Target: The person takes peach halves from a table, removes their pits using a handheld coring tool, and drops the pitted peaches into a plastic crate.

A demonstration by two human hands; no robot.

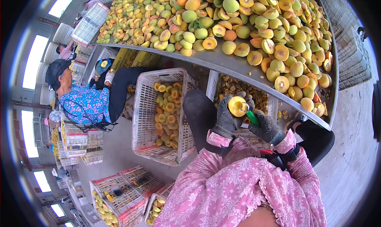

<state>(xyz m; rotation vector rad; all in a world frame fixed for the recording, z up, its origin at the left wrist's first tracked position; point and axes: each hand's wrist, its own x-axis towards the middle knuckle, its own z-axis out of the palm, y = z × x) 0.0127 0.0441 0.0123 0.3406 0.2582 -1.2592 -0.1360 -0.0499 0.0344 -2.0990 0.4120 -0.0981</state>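
Note:
My left hand (225, 118), in a dark work glove, holds a yellow peach half (237, 106) with its cut face up. In my gloved right hand (265, 128) is a pitting tool with a green handle (252, 118). Its curved metal end touches the cut flesh of the fruit near the middle. Both hands are above my lap, close to the front edge of a metal table (229, 67). Heaped on that table are whole and halved peaches (281, 52), yellow, green and orange. Below my hands, a crate holds pits and scraps (238, 88).
At my left stands a white plastic crate (141, 114) with pitted peach halves (169, 120). Stacked fruit crates (128, 194) are on the floor behind it. A co-worker in a blue flowered shirt (86, 103) sits farther left along the table. More crates (352, 57) are stacked beyond its right end.

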